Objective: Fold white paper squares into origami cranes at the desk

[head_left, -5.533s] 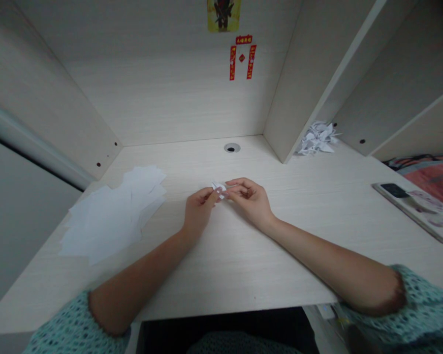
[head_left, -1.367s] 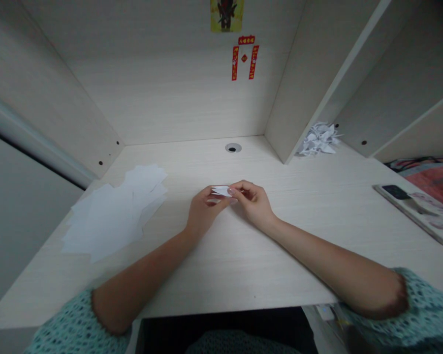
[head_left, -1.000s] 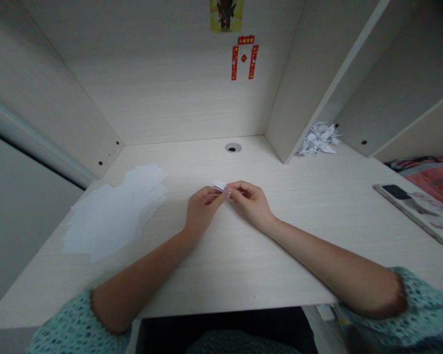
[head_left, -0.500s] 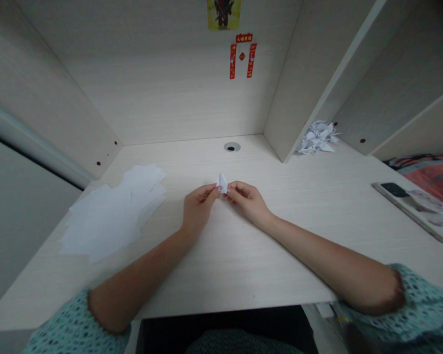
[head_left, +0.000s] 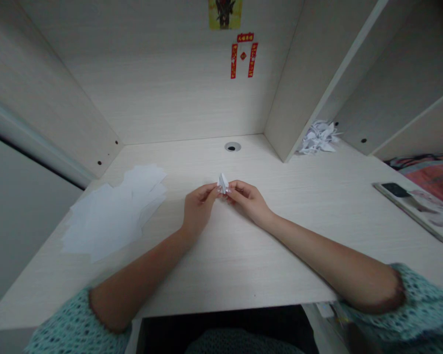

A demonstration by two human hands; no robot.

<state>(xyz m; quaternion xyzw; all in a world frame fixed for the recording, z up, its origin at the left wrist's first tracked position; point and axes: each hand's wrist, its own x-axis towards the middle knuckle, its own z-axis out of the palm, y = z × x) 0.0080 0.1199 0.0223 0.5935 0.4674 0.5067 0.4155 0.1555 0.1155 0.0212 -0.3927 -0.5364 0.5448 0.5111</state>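
A small piece of folded white paper is pinched between my two hands, above the middle of the desk. It comes to a point at the top and shows a crease down its centre. My left hand grips its left side with thumb and fingers. On the opposite side my right hand pinches the paper's lower right edge. Both thumbs face me; the fingers behind the paper are partly hidden. Left of my left hand, a spread pile of white paper sheets lies on the desk.
A heap of folded white paper pieces sits beyond the upright divider at the right. A phone and a reddish cloth lie at the far right. Behind my hands is a round cable hole in the desk.
The folded paper's sides have spread slightly, and more of its central crease shows. Both hands keep their grip in nearly the same place. The view has shifted a little.
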